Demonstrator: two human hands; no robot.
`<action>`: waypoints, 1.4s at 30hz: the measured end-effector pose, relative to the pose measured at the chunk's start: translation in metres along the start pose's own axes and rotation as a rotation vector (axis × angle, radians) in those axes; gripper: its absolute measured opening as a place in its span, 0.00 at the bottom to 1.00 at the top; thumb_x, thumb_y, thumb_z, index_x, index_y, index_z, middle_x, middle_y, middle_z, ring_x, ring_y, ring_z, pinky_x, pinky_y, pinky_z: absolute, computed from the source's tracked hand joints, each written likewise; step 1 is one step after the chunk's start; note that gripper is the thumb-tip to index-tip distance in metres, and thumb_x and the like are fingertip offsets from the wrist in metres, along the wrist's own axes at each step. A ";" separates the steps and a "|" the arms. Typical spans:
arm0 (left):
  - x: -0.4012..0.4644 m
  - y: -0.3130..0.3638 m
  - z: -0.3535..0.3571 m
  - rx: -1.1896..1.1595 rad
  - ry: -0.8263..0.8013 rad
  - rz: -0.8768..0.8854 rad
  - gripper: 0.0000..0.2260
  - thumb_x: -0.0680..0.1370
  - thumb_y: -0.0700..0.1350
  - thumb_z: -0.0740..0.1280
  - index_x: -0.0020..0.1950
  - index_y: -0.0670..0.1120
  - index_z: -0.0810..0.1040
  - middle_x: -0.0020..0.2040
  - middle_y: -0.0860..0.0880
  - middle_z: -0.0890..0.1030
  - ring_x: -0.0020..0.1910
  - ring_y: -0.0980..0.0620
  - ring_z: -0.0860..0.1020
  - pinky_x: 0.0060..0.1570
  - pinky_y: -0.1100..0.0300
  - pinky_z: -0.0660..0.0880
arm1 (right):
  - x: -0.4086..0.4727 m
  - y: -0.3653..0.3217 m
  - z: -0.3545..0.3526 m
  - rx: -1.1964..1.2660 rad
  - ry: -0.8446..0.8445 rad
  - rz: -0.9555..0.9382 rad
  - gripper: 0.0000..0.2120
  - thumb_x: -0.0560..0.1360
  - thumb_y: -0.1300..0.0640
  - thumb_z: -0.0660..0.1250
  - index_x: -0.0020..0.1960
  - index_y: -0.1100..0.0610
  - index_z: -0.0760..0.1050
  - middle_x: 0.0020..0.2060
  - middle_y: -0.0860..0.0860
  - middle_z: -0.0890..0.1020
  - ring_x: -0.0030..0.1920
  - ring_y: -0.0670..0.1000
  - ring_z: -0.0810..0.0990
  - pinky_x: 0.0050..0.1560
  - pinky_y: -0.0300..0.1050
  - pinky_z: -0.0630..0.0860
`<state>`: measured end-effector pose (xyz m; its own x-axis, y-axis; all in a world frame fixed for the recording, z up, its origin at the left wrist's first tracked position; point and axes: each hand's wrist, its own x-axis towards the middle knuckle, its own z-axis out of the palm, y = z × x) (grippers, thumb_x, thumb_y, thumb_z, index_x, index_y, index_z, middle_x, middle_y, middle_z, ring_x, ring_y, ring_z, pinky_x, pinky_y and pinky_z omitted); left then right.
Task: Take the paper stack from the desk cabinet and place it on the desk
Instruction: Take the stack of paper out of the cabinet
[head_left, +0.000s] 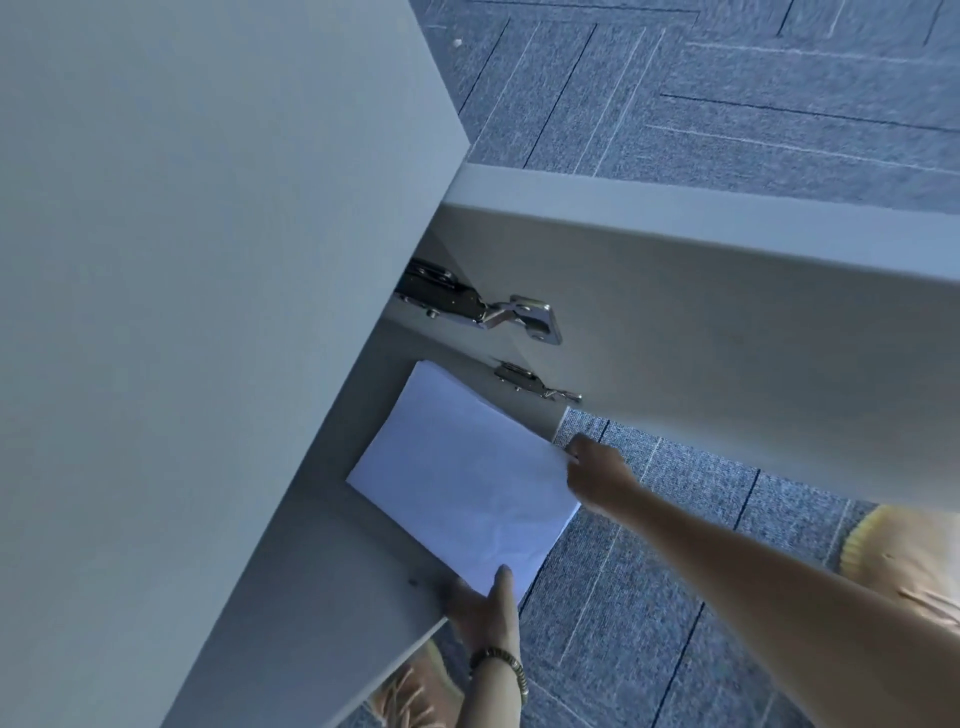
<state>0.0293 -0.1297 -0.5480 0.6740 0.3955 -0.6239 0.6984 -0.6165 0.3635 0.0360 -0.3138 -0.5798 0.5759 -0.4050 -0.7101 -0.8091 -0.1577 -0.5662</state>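
Observation:
A white paper stack (462, 478) lies on the floor of the open desk cabinet (322, 587), partly sticking out past its front edge. My left hand (485, 605) grips the stack's near corner, thumb on top and fingers underneath. My right hand (597, 473) pinches the stack's right edge. The pale grey desk top (197, 234) fills the left of the view, above the cabinet. The stack's far part is hidden under the desk edge.
The open cabinet door (727, 332) stands to the right, with two metal hinges (488, 309) near the papers. Blue-grey carpet (649, 597) lies below. My feet in tan shoes show at the bottom and the right edge.

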 end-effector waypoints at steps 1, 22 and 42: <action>0.001 -0.004 0.000 0.024 0.008 0.007 0.29 0.73 0.44 0.72 0.70 0.33 0.70 0.69 0.34 0.74 0.67 0.37 0.74 0.63 0.44 0.73 | 0.002 0.000 -0.002 0.022 -0.016 0.002 0.12 0.76 0.66 0.56 0.57 0.56 0.72 0.47 0.58 0.81 0.33 0.51 0.75 0.29 0.40 0.71; 0.002 -0.030 0.010 -0.437 -0.157 -0.190 0.12 0.73 0.47 0.75 0.53 0.46 0.79 0.58 0.43 0.81 0.56 0.40 0.79 0.62 0.42 0.74 | 0.005 0.024 -0.020 -0.046 -0.288 -0.011 0.25 0.70 0.41 0.71 0.59 0.58 0.75 0.55 0.58 0.81 0.55 0.57 0.79 0.57 0.50 0.74; -0.184 -0.007 -0.136 -0.423 -0.459 0.118 0.13 0.77 0.37 0.69 0.61 0.45 0.78 0.58 0.44 0.82 0.57 0.40 0.80 0.57 0.46 0.77 | -0.238 -0.041 -0.125 -0.137 -0.194 -0.103 0.25 0.70 0.49 0.72 0.66 0.54 0.73 0.57 0.53 0.81 0.53 0.54 0.79 0.49 0.44 0.73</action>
<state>-0.0669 -0.1056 -0.3420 0.6461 -0.0485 -0.7617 0.7235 -0.2787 0.6315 -0.0828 -0.3235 -0.3351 0.6568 -0.2026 -0.7264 -0.7460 -0.3151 -0.5867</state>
